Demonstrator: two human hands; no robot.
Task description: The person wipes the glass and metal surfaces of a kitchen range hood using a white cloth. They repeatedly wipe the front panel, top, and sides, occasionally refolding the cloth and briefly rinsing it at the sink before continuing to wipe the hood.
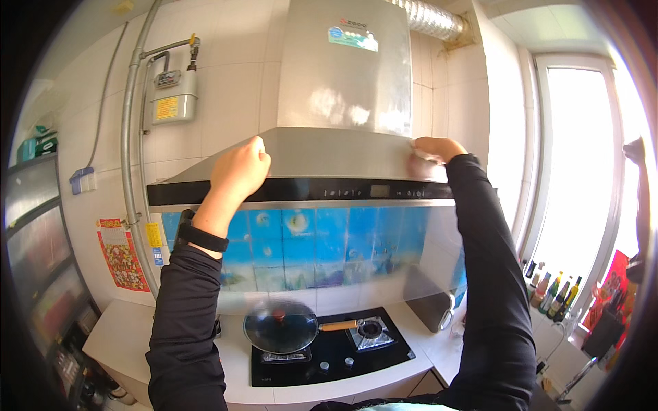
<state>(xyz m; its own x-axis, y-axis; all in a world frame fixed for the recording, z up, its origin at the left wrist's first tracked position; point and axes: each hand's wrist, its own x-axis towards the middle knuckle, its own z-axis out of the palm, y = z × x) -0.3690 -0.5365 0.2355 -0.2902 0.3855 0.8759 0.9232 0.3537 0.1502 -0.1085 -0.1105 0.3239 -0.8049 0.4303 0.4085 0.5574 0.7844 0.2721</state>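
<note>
My left hand (240,167) is raised in front of the left part of the steel range hood (339,154), its fingers curled in. Whether something thin is pinched in it is hidden. Up at the hood's right side is my right hand (437,149), fingers bent and partly blurred; a pale smear below them cannot be made out. The hood's black control strip (303,190) runs behind and between my arms. Lower down, a hazy patch blurs the blue picture tiles (298,236) and the top of a dark board (434,311), perhaps through a clear sheet.
Below stands a black gas hob (303,375) with a glass-lidded pan (280,334) on its left burner, wooden handle pointing right. A gas meter (175,97) and pipe (127,128) are at left. Several bottles (558,295) stand by the window. Shelves (38,231) line the far left.
</note>
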